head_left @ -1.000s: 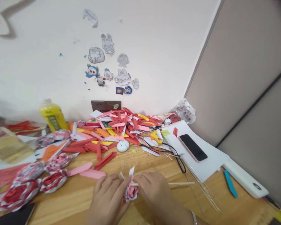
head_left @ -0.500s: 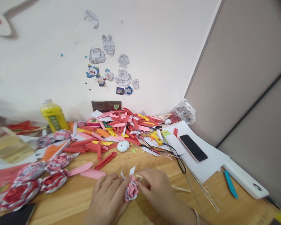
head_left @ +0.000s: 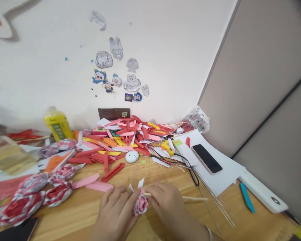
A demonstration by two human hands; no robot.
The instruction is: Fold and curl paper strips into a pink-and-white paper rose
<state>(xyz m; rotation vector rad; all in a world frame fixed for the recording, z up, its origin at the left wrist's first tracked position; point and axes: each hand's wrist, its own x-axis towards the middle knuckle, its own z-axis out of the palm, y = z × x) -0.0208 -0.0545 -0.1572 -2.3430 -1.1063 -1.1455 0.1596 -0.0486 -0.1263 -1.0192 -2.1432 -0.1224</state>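
Low in the middle of the view, my left hand (head_left: 116,211) is closed around a small folded-paper flower (head_left: 140,204) in pink and white. White paper points (head_left: 140,183) stick up from its far side. A thin wooden stick (head_left: 194,198) is gripped by my right hand (head_left: 165,204), fingers pinched. Its tip lies at the flower's upper edge, and its other end juts out to the right past the hand. Whether the tip touches the paper or goes between folds, I cannot tell. My left fingers hide part of the flower.
Folded paper strips (head_left: 137,134) are heaped along the wall. Finished paper flowers (head_left: 22,204) lie left, near a yellow bottle (head_left: 57,124). A yellow glue gun (head_left: 167,147), white earbud case (head_left: 131,156), phone (head_left: 207,158), thin wires (head_left: 220,204) and turquoise tool (head_left: 247,197) lie farther off.
The stick has tilted in my right hand: its tip is lower, closer over the flower, and its far end is higher and farther right. My left hand and the flower have barely moved.
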